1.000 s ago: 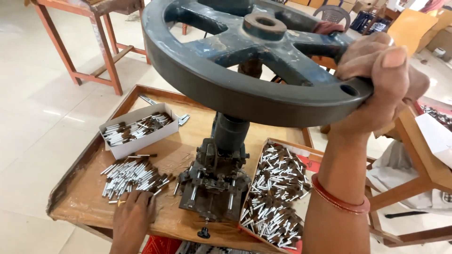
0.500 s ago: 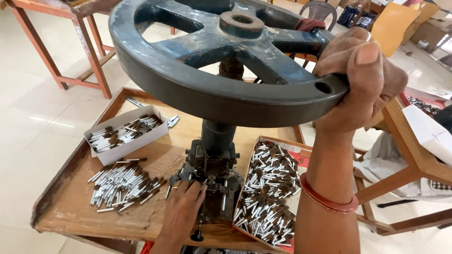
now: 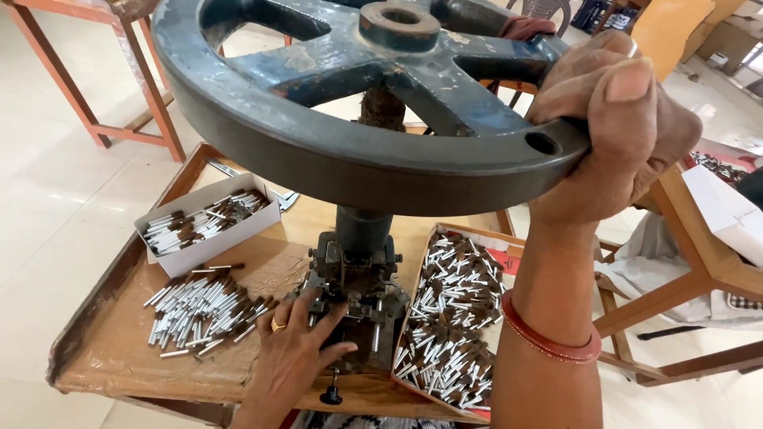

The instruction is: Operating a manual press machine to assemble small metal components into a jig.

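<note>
A big dark grey spoked handwheel (image 3: 318, 151) fills the top of the head view, on a screw shaft above a small metal press base (image 3: 358, 294). My right hand (image 3: 616, 135) grips the wheel's rim at the right; a red bangle circles that wrist. My left hand (image 3: 296, 353), with a gold ring, rests against the front left of the press base, fingers spread at the die; whether it holds a piece is hidden. A loose pile of small silver and brown pins (image 3: 203, 310) lies just left of that hand.
A white cardboard box (image 3: 203, 226) of the same pins sits at the table's back left. A shallow tray (image 3: 453, 318) heaped with pins lies right of the press. The wooden table (image 3: 127, 365) has raised edges. Orange-framed tables stand around on the pale floor.
My left hand has moved right from the loose pin pile to the press base. My right hand stays clamped on the wheel rim, and the view has shifted closer.
</note>
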